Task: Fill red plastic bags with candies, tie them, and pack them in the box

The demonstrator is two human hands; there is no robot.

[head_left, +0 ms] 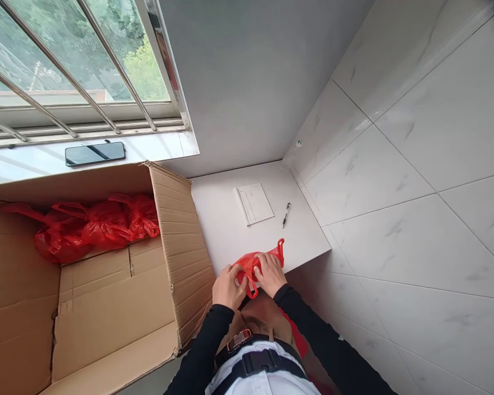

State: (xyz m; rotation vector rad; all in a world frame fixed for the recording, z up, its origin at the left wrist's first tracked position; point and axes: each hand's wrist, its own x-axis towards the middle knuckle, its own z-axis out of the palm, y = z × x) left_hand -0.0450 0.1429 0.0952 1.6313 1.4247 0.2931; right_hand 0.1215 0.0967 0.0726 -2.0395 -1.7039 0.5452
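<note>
Left hand and right hand sit close together, both pinched onto a red bag at the counter's near edge. The cardboard box just to the left holds more red bags. Further back there's a notepad, a pen, and a phone on the windowsill.

Beyond the right hand, on the white counter, a printed sheet with a pen just beside it; left of the left hand, an open cardboard box holding red bags; past the box, a dark phone lying on the windowsill.
</note>
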